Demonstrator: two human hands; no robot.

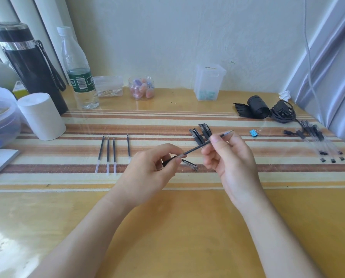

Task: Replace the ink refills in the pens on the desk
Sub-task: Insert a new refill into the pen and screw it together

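The striped surface (187, 217) is glossy, so any round part dropped on it would likely roll. The left grip (147, 169) pinches the clear back end of the ink refill (195, 149), and the right grip (227, 157) pinches it nearer the tip, so the refill hangs above the middle of the surface. Pushed off-axis, the thin tube could bow or kink. Far right, the bundle of pens (318, 141) lies well apart. Just beyond the hands, the black pen parts (201, 135) could be knocked aside by the right wrist. Four loose refills (107, 153) lie to the left, and a spent one laid there might get confused with new ones. A clear barrel (189, 165) shows by the left fingers; I cannot tell whether it is held or resting.
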